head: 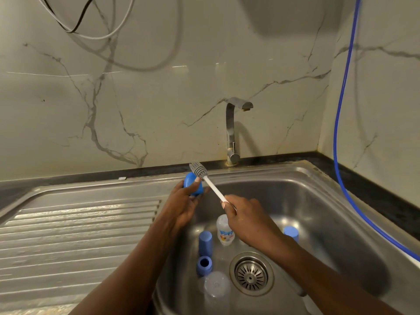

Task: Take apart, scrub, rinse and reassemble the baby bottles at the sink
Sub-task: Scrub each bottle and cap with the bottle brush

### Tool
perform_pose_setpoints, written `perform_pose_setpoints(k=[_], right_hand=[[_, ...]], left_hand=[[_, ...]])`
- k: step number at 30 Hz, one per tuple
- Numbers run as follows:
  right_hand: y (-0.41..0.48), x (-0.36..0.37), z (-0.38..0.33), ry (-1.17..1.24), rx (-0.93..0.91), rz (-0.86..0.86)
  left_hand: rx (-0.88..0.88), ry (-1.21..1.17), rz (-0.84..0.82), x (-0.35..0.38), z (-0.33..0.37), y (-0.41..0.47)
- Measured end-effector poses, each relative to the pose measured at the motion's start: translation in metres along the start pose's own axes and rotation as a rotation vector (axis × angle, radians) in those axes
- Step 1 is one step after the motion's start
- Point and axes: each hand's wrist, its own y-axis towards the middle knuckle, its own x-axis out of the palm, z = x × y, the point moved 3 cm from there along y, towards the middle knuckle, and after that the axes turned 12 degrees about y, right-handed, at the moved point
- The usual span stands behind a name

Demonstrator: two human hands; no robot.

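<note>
My left hand (181, 203) grips a blue bottle cap (191, 181) above the left rim of the steel sink (318, 201). My right hand (245, 218) holds the white handle of a bottle brush (212, 186); its grey bristle head (198, 169) rests against the cap's top. In the basin lie a clear printed bottle (223, 230), a blue cap (205, 243) on its side, a blue collar ring (204, 264), a clear bottle (214, 289) at the front, and another blue cap (291, 233) partly hidden behind my right forearm.
The faucet (234, 130) stands behind the basin, with no water running. The drain strainer (251, 273) sits in the basin floor. A ribbed draining board (75, 228) spreads to the left. A blue hose (341, 155) hangs down the right wall; cables hang at upper left.
</note>
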Motion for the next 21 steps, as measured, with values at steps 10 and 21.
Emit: perform_pose_setpoints(k=[10,21], right_hand=[[-0.010,0.015,-0.005,-0.008,-0.012,-0.083],[0.005,-0.008,0.005,0.009,0.030,0.059]], left_hand=[[0.060,-0.140,0.123,-0.021,0.006,0.004],[0.006,-0.141,-0.149,0.013,0.006,-0.011]])
